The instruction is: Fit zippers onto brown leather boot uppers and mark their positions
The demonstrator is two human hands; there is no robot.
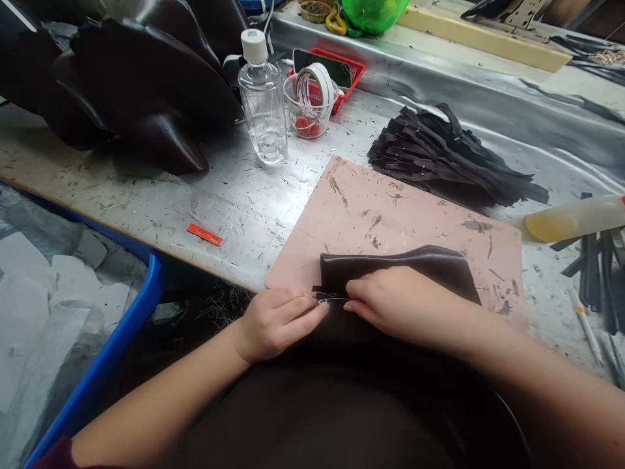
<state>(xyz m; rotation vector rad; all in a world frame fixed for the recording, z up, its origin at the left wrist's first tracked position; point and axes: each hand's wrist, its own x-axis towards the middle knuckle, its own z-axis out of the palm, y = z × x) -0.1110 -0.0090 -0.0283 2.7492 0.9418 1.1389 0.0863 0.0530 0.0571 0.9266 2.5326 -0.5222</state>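
Observation:
A dark brown leather-like piece (pixel 405 262) lies over the near part of a pink board, its folded edge raised. My left hand (pixel 280 322) is closed in a pinch at the piece's left edge, on the end of a small black strip (pixel 322 291) that looks like zipper tape. A thin white line shows between the two hands. Just to the right, my right hand (pixel 390 299) is closed, thumb and forefinger pressed together at the same edge; what exactly is between its fingertips is partly hidden. More dark material hangs down over my lap.
The pink board (pixel 356 195) rests on a metal-topped table. Beyond it lies a heap of black zipper strips (pixel 439 159). A clear bottle (pixel 266 111), a cup with tape rolls (pixel 310 107) and dark leather pieces (pixel 146 85) stand left. A blue bin (pixel 153 280) holds scraps; a glue bottle (pixel 571 218) lies right.

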